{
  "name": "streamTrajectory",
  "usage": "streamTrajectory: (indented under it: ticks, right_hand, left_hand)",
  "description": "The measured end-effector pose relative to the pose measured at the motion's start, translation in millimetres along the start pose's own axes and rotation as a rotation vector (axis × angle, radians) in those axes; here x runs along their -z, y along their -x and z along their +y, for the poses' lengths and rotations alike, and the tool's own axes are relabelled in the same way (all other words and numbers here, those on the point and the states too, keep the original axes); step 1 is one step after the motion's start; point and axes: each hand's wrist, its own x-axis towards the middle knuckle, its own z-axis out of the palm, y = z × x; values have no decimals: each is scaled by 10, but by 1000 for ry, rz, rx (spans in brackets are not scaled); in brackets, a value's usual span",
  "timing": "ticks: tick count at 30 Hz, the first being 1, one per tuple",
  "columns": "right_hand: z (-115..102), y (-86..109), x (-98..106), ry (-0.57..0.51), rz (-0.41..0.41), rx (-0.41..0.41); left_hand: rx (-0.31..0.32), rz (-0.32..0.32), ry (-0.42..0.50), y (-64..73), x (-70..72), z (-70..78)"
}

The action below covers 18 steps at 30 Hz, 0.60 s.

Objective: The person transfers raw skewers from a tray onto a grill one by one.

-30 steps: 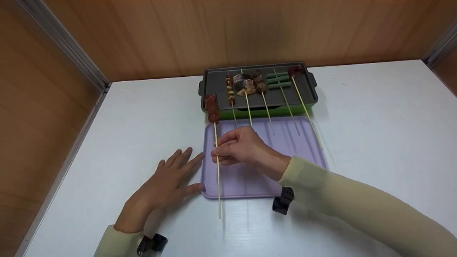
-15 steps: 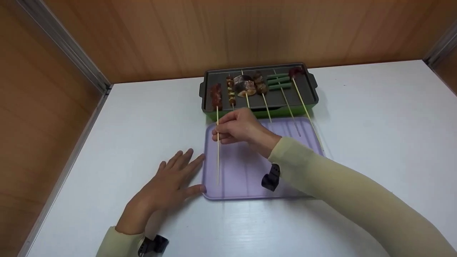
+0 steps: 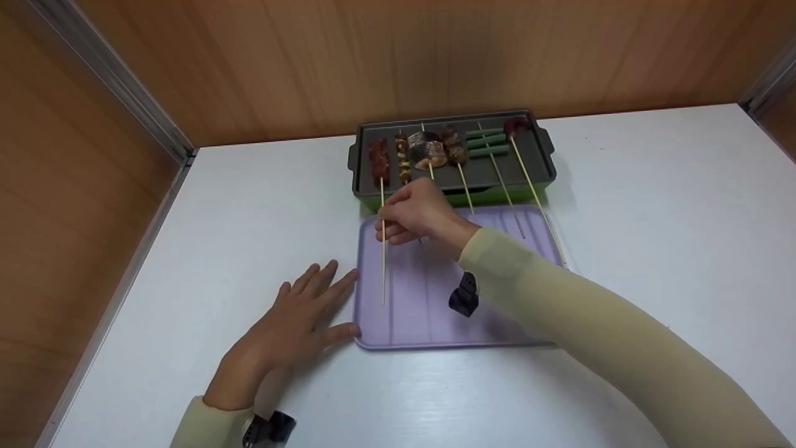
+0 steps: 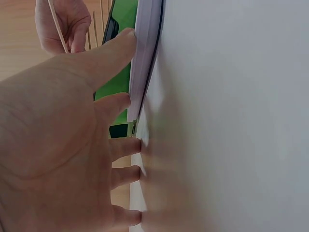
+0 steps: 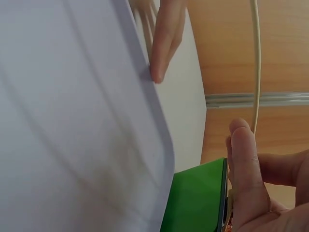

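Note:
My right hand [image 3: 418,211] pinches the stick of a red meat skewer [image 3: 379,160] between thumb and fingers. The meat lies over the left end of the dark grill plate [image 3: 497,174], and the stick's lower end reaches out above the lilac tray [image 3: 410,317]. In the right wrist view the stick [image 5: 256,63] rises past the fingers. My left hand [image 3: 286,330] is spread on the table at the tray's left side. Its thumb and index fingertip touch the tray edge in the left wrist view, where the tray rim [image 4: 145,58] shows against the thumb.
Several other skewers lie on the grill: a thin mixed one [image 3: 403,155], a fish piece [image 3: 426,149], brown balls [image 3: 455,146], green beans [image 3: 486,143] and a dark red one [image 3: 515,126]. Their sticks overhang the tray. A wooden wall [image 3: 435,56] stands behind.
My right hand has moved forward, carrying the red meat skewer from beside the grill's front left corner to over the plate. The left hand has stayed in place.

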Motion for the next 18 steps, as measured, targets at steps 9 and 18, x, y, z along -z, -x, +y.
streamTrajectory:
  ticks: [9, 18]
  right_hand:
    - [-52, -64, 37, 67, 8, 1]
    - [-81, -111, 54, 200, 66, 11]
  left_hand:
    - [-25, 13, 6, 3, 8, 23]
    - [-24, 18, 1, 13, 11, 25]
